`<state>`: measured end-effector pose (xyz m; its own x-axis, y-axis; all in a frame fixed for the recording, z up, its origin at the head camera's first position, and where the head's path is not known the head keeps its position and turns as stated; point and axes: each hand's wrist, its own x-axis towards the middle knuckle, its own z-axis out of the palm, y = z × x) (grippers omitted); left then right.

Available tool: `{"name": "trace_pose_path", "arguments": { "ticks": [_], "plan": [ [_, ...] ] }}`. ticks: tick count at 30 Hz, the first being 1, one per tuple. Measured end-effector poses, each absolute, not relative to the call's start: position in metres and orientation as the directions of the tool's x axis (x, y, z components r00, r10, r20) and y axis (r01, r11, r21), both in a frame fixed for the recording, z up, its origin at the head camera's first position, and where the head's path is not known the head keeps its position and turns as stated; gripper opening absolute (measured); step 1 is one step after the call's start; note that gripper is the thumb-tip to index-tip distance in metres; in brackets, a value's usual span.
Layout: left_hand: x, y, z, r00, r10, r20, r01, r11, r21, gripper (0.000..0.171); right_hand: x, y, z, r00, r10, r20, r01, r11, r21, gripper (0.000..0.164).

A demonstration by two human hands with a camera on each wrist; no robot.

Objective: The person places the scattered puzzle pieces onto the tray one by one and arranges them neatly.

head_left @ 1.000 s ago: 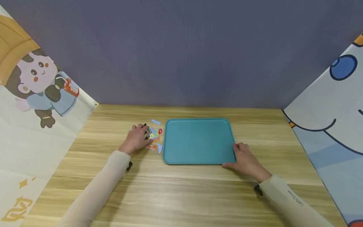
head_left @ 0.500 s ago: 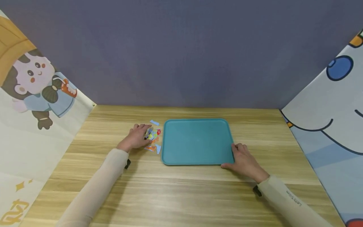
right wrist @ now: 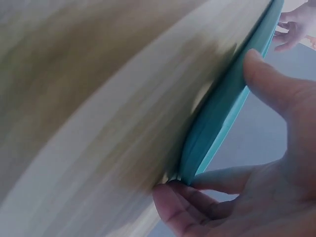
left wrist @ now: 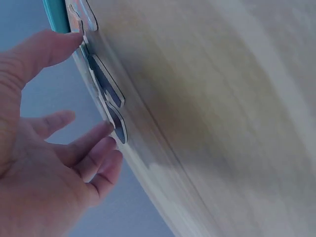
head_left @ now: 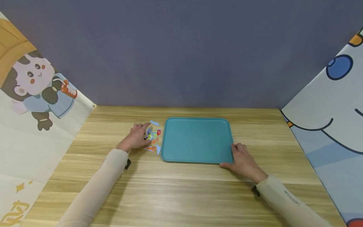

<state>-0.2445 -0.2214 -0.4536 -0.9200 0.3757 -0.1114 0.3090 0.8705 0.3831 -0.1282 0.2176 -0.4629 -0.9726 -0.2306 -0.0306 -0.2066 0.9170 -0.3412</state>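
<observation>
A teal rectangular tray [head_left: 197, 140] lies on the wooden table in front of me. My right hand [head_left: 244, 160] holds its near right corner, thumb along the front edge and fingers at the right side. In the right wrist view, a shadowed gap shows under the tray's rim [right wrist: 210, 131]. Left of the tray lies a cluster of flat, colourful cut-out pieces [head_left: 153, 135], some overlapping. My left hand [head_left: 136, 136] spreads over the cluster's left side, covering part of it. In the left wrist view, thumb and fingertips [left wrist: 108, 127] are right at the edges of dark pieces [left wrist: 106, 81].
A separate light blue piece [head_left: 154, 123] lies behind the cluster, and another blue piece [head_left: 158, 149] lies at its front, close to the tray. A dark panel [head_left: 187, 56] stands along the table's back edge. Printed cartoon panels [head_left: 37, 94] flank both sides.
The tray's near edge has shifted slightly away from me, with my right hand still at its corner. My left index finger has reached toward the rear blue piece. The camera view has drifted slightly.
</observation>
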Motion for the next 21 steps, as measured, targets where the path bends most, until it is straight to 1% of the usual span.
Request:
{"name": "trace_pose_path", "arguments": {
  "ticks": [3, 13, 17, 21],
  "plan": [
    [-0.245, -0.22, -0.453, -0.924, 0.372, -0.088, 0.312, 0.866, 0.391, 0.089, -0.129, 0.22, -0.462, -0.971, -0.236, -0.032, -0.212, 0.919, -0.332, 0.099],
    [-0.246, -0.205, -0.447, -0.914, 0.405, 0.03, 0.38, 0.829, 0.409, 0.072, -0.128, 0.222, -0.461, -0.97, -0.241, -0.037, -0.214, 0.914, -0.344, 0.098],
    [-0.25, -0.196, -0.445, -0.903, 0.424, 0.069, 0.412, 0.807, 0.423, 0.068, -0.127, 0.223, -0.462, -0.971, -0.24, -0.026, -0.216, 0.913, -0.346, 0.097],
    [-0.255, -0.188, -0.443, -0.885, 0.457, 0.094, 0.452, 0.792, 0.41, 0.066, -0.127, 0.224, -0.464, -0.97, -0.243, -0.014, -0.222, 0.909, -0.353, 0.097]
  ]
}}
